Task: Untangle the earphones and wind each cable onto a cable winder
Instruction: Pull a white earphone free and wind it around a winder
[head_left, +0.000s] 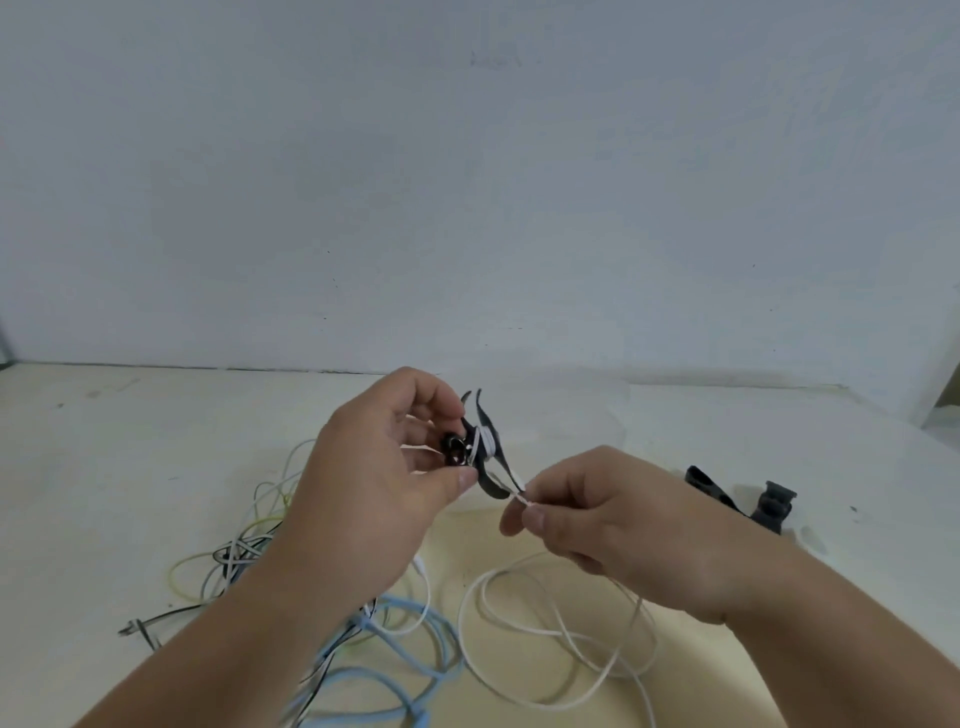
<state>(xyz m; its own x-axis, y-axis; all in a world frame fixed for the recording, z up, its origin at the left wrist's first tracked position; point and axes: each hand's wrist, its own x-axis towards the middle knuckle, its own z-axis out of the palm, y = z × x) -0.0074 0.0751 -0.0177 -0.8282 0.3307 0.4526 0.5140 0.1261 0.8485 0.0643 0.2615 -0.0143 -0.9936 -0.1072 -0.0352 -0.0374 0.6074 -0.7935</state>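
Your left hand (374, 483), at the centre of the frame, has its grip curled round a black cable winder (492, 484), thumb and fingers pinching it just above the tabletop (130, 467). A dark earbud (456, 448) with a metallic ring sits against the winder's left side, by your fingertips. A few turns of the white cable (515, 494) lie round the winder's middle.

Your right hand (623, 527), just right of centre, has a narrow grip, thumb and forefinger pinching that same white cable close beside the winder's lower fin. The rest of it trails under the hand into loose loops at the lower centre of the frame.

Any marking on the winder or the earbud is too small and blurred to read.

At the lower left lies a tangle: a yellow-green cable (179, 577), a light blue cable (415, 660) and a black-and-white cable (156, 621). Two more black winders (709, 486) rest at the right, near your right hand.

The tabletop is off-white, scuffed and yellowed near you. It runs back to a plain pale grey-blue wall (467, 182) filling the upper half of the frame.
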